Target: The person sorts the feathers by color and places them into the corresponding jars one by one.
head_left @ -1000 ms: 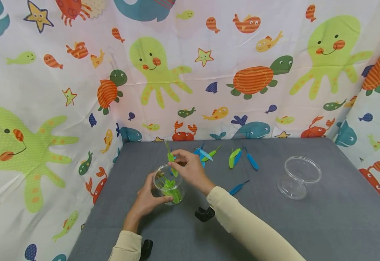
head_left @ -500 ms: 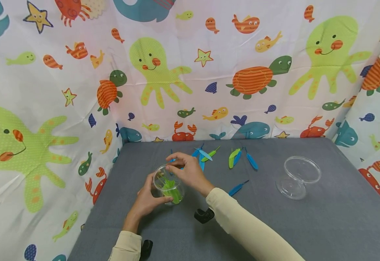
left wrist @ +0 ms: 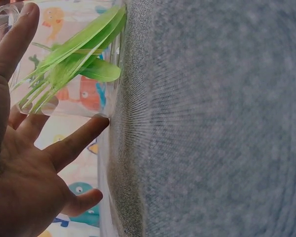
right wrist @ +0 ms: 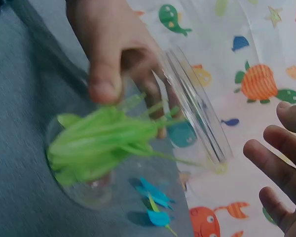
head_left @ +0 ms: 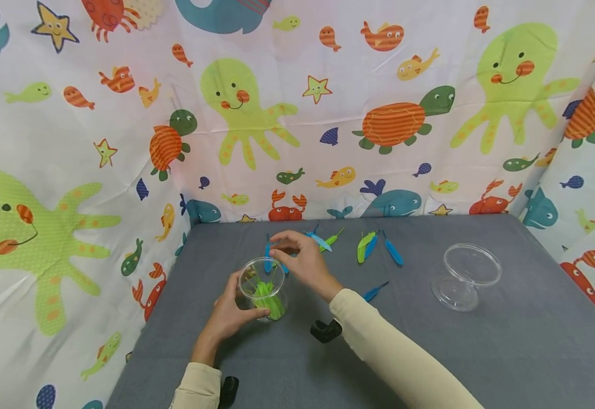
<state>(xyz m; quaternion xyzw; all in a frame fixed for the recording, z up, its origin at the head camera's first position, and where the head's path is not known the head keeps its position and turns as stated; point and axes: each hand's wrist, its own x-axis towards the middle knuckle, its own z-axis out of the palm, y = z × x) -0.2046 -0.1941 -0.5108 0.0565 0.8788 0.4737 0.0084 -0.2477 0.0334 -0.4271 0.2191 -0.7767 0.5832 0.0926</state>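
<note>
My left hand (head_left: 229,311) grips a clear round jar (head_left: 285,296) on the table, with the thumb on the near side. Several green feathers (head_left: 271,305) stand inside, quills up; in the left wrist view the feathers (left wrist: 84,47) show through the wall. My right hand (head_left: 304,264) hovers just beyond the jar's rim at its right, fingers loosely bent and holding nothing. In the right wrist view its fingers (right wrist: 281,173) are spread apart from the jar. A blue feather (head_left: 268,262) lies behind the jar, under the right fingertips.
Blue and green feathers lie toward the back, including a light blue feather (head_left: 328,245), a green feather (head_left: 362,250) and a blue feather (head_left: 393,253). Another blue feather (head_left: 375,291) lies nearer. A clear stemmed bowl (head_left: 456,293) stands at the right. A patterned curtain (head_left: 317,142) hangs behind the grey table (head_left: 404,341).
My right hand lowered a green feather into the jar, let go of it, and moved slightly up and right. My left hand keeps its grip on the jar.
</note>
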